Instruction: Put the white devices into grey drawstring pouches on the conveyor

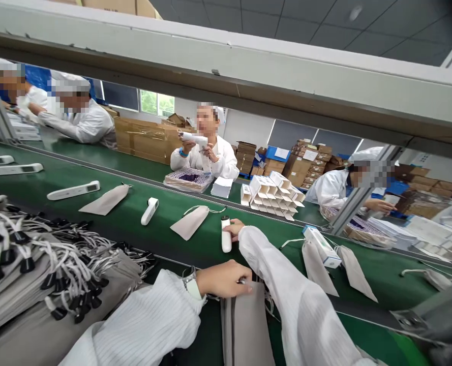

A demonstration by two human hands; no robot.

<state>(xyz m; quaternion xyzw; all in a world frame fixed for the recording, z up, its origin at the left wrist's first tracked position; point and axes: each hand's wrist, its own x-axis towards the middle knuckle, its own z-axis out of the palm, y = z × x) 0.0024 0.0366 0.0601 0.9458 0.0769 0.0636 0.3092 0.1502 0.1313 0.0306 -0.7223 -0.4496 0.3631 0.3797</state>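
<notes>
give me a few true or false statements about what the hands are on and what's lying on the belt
1. The right hand touches a white device on the green belt. True.
2. The left hand holds a cardboard box. False: it rests on a grey pouch.
3. A pile of grey drawstring pouches lies at the left. True.
4. The belt is red. False: it is green.
5. A co-worker across the belt holds up a white device. True.
</notes>
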